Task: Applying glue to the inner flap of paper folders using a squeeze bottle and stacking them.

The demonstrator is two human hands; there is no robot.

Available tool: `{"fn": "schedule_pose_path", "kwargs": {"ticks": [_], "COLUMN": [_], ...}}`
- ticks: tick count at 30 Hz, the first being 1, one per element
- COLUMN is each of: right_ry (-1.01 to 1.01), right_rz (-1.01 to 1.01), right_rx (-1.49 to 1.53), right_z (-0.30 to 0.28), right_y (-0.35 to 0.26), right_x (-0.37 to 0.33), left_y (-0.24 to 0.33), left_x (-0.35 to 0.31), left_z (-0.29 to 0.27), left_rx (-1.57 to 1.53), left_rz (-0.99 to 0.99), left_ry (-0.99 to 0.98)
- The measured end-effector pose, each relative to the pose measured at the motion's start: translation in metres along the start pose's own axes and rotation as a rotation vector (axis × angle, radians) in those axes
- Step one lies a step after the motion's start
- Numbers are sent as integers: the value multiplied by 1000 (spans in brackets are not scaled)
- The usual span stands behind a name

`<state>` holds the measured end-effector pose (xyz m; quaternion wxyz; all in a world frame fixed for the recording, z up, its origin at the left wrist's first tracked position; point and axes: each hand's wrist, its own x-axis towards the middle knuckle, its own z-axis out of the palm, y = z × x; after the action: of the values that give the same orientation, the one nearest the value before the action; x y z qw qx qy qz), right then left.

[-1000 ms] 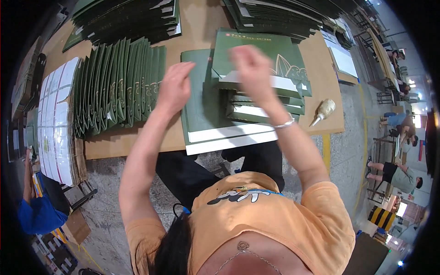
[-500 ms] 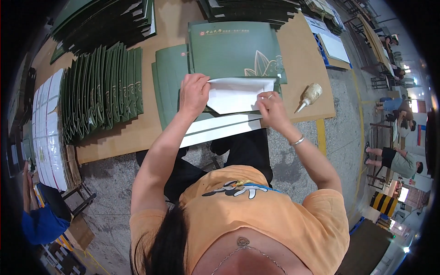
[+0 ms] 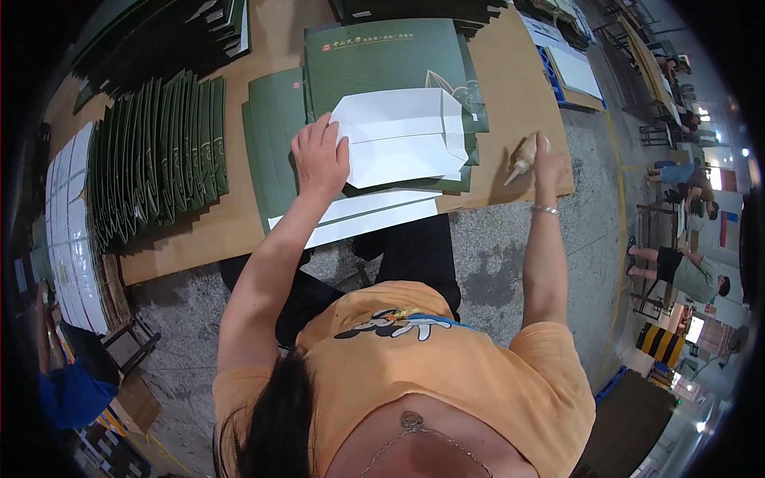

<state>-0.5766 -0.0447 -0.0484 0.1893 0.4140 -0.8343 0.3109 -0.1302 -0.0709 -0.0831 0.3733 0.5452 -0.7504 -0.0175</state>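
Note:
The white inner side of a paper bag's unfolded bottom (image 3: 402, 139) faces up on the pile of green paper bags in front of me. My left hand (image 3: 320, 159) rests on its left edge, thumb and fingers apart. At the right, my right hand (image 3: 548, 163) is closed around a small squeeze bottle of glue (image 3: 524, 153), its pale nozzle pointing down and to the left. Behind the white flaps lies a flat green bag (image 3: 382, 64) with a gold leaf print. More green bags (image 3: 275, 127) show under it at the left.
A row of folded green bags (image 3: 159, 151) stands on the brown tabletop (image 3: 191, 255) at the left, beside a wrapped white stack (image 3: 68, 231). Dark stacks (image 3: 175, 40) fill the far side. A blue crate (image 3: 550, 76) is at the far right. Other people are in the background.
The bag's bottom has opened out, its white flaps now spread flat. My right hand has left the paper and moved right to grasp the glue bottle. The left hand stays at the paper's left edge.

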Motion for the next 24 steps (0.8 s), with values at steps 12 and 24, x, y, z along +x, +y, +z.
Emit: {"fn": "schedule_pose_path", "kwargs": {"ticks": [12, 24], "right_ry": [-631, -863], "right_rz": [605, -228], "right_rx": [1548, 1143], "right_z": [-56, -52], "right_y": [-37, -282], "right_x": [29, -73], "left_y": [-20, -21], "left_x": [-14, -11], "left_z": [-26, -24], "left_rx": [-246, -326], "left_rz": [-135, -176], "left_ry": [-340, -370]}}
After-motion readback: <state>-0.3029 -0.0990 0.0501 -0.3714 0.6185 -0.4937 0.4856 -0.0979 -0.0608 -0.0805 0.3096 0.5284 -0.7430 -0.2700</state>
